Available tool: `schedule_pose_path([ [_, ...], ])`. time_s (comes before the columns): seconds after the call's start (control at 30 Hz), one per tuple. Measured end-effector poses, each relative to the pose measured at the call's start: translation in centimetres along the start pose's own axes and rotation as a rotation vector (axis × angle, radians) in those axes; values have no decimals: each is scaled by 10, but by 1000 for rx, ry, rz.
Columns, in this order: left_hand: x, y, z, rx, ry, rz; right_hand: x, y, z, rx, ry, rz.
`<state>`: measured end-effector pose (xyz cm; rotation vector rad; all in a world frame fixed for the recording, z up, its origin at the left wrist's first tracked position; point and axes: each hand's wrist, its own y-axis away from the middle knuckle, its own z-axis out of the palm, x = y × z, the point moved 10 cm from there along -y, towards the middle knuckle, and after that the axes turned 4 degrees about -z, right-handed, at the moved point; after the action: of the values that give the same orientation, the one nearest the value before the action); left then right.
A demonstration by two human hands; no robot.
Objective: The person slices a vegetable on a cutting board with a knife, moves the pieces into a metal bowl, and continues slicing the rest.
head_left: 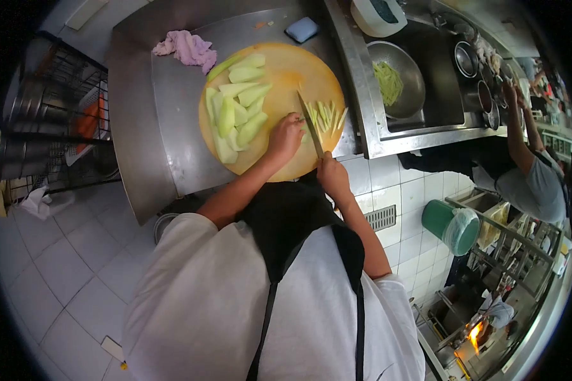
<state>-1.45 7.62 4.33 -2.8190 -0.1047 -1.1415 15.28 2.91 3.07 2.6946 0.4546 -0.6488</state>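
Observation:
My right hand is wrapped around the handle of a kitchen knife, its blade pointing away from me across a round yellowish cutting board. Just left of the blade, my left hand has its fingers bent and pressed together over a pale green vegetable slice, mostly hidden beneath them. Thin cut vegetable strips lie to the right of the knife. On the board's left side, several larger peeled pale green vegetable slices are piled.
A crumpled pink cloth and a blue sponge rest on the steel counter. A metal bowl with green strips sits in the sink at right. Another person stands beyond; flames show at lower right.

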Motion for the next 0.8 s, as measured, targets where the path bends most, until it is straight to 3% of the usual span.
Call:
schedule_pose_path([
  [0.13,1,6,-5,14,31,8,-5,9,-6,7,34,74],
  [0.43,-2,5,-4,25,13,-6,-21,28,-12,4,86,20],
  [0.63,2,4,-4,-16,-24,34,-11,23,9,-27,110,126],
  [0.8,-5,5,1,-29,12,-14,-5,4,4,-16,17,7],
])
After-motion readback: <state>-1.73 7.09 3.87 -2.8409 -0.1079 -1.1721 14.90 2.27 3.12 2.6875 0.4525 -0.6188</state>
